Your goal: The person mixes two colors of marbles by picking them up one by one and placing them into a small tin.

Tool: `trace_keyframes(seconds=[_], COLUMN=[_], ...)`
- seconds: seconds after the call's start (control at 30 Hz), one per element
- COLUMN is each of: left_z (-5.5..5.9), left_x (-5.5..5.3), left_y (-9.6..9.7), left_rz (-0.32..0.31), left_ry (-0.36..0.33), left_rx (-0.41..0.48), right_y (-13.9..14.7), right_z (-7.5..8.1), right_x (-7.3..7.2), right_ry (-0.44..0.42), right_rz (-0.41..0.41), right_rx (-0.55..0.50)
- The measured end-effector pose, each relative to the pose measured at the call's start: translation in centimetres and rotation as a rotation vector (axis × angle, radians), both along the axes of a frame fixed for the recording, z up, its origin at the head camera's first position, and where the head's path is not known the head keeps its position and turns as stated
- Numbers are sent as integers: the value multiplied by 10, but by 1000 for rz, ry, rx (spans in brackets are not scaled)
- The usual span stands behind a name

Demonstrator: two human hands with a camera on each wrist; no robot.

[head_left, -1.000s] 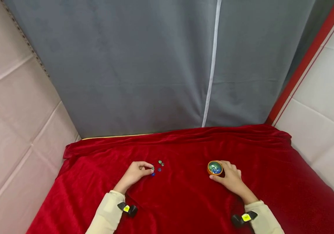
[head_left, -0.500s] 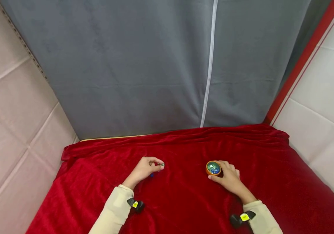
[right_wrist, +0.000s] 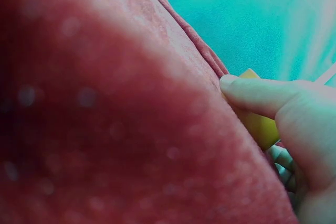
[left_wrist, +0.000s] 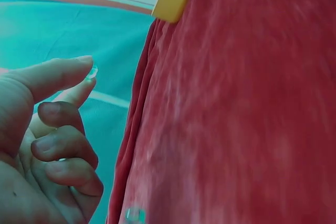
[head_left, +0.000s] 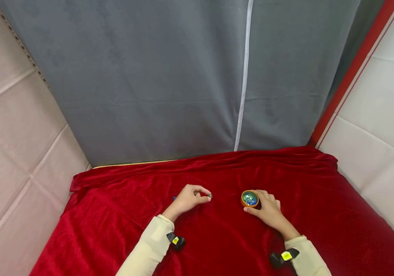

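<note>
My left hand (head_left: 187,198) pinches a small clear glass marble (left_wrist: 93,72) between thumb and index finger, with the other fingers curled in toward the palm. It hangs above the red cloth, left of a small round orange bowl (head_left: 243,202). The bowl holds several blue and green marbles (head_left: 250,198). My right hand (head_left: 268,209) grips the bowl from its right side, thumb at the near side and fingers round the far side. A blue marble (head_left: 174,198) lies on the cloth just left of my left hand, partly masking what lies behind it.
Red velvet cloth (head_left: 217,237) covers the table, bunched along its back edge. Behind it hangs a grey curtain (head_left: 155,76) with a white strip. White panels (head_left: 383,122) stand at both sides. Each sleeve carries a black wrist camera (head_left: 176,240).
My left hand has picked a marble from the loose group and moved right toward the bowl with it. My right hand keeps its hold on the bowl.
</note>
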State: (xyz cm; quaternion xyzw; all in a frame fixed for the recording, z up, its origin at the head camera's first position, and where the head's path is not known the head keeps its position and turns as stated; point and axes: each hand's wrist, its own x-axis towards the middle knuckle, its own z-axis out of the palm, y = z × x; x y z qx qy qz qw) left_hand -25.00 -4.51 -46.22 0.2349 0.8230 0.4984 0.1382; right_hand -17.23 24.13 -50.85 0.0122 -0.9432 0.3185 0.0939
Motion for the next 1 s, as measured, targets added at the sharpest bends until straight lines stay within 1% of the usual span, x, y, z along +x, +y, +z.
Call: trace_keyframes(seconds=[0.17, 0.37, 0.47, 0.67, 0.77, 1.0], left_z=[4, 9, 8, 2, -2, -8], left_x=[1, 0, 1, 4, 6, 6], left_y=[18, 40, 53, 75, 84, 100], left_rz=[-37, -51, -61, -79, -84, -97], left_ry=[-11, -22, -20, -23, -34, -17], left_rx=[22, 35, 44, 55, 58, 55], right_y=[-1, -1, -1, -1, -2, -1], right_z=[-1, 0, 1, 1, 0, 1], right_x=[-1, -1, -1, -1, -2, -2], right_ry=[-1, -12, -28, -34, -33, -21], right_rz=[-5, -2, -6, -6, -5, -6], right_rx=[-9, -9, -10, -8, -8, -4])
